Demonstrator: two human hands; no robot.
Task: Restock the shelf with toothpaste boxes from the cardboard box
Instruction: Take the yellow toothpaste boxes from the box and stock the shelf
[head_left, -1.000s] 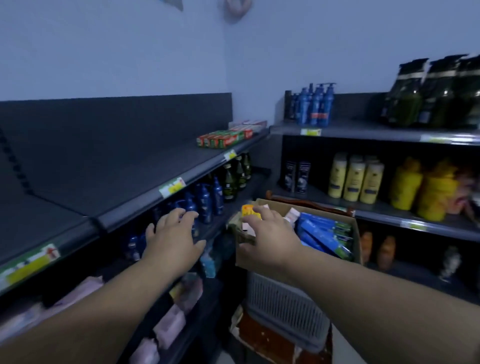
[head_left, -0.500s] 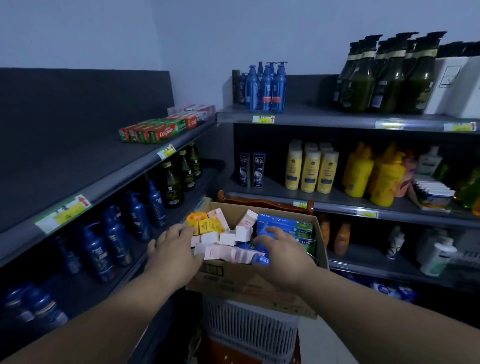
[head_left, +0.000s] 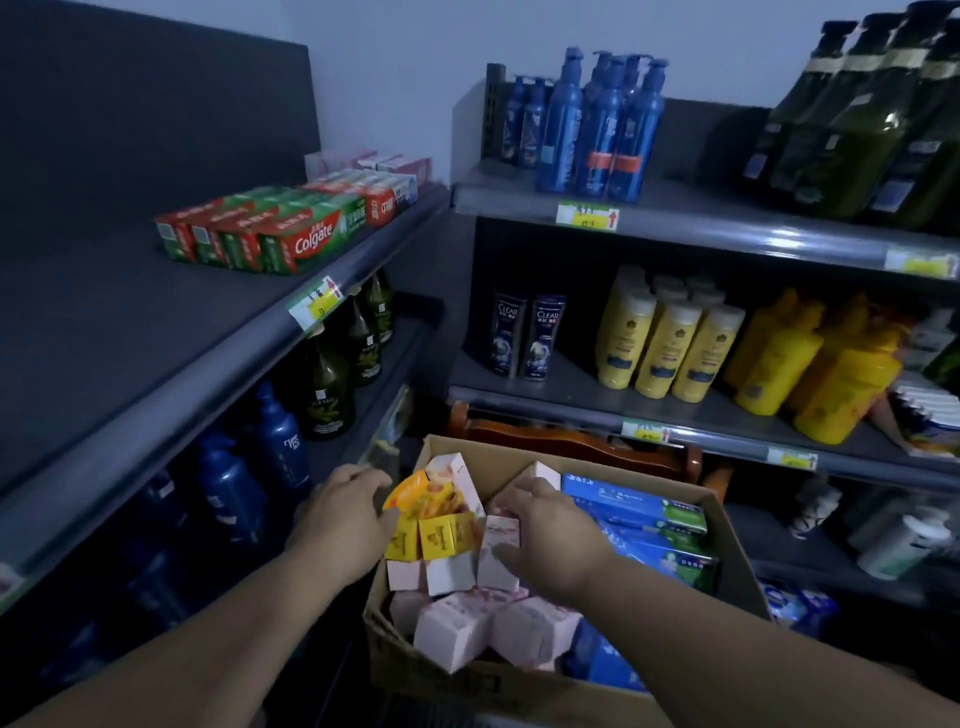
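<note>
Right hand (head_left: 550, 540) curls over pink boxes (head_left: 493, 538), hold unclear; left hand (head_left: 345, 514) rests slack, empty. Pinch one box beneath the fingertips squarely.

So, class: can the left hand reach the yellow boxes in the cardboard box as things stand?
Probably yes: the left hand sits at the left rim of the cardboard box, beside the yellow boxes, which lie uncovered on top.

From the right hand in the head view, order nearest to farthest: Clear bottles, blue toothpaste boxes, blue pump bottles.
1. blue toothpaste boxes, beside the right hand, in the cardboard box
2. Clear bottles, middle shelf behind
3. blue pump bottles, top shelf
</note>
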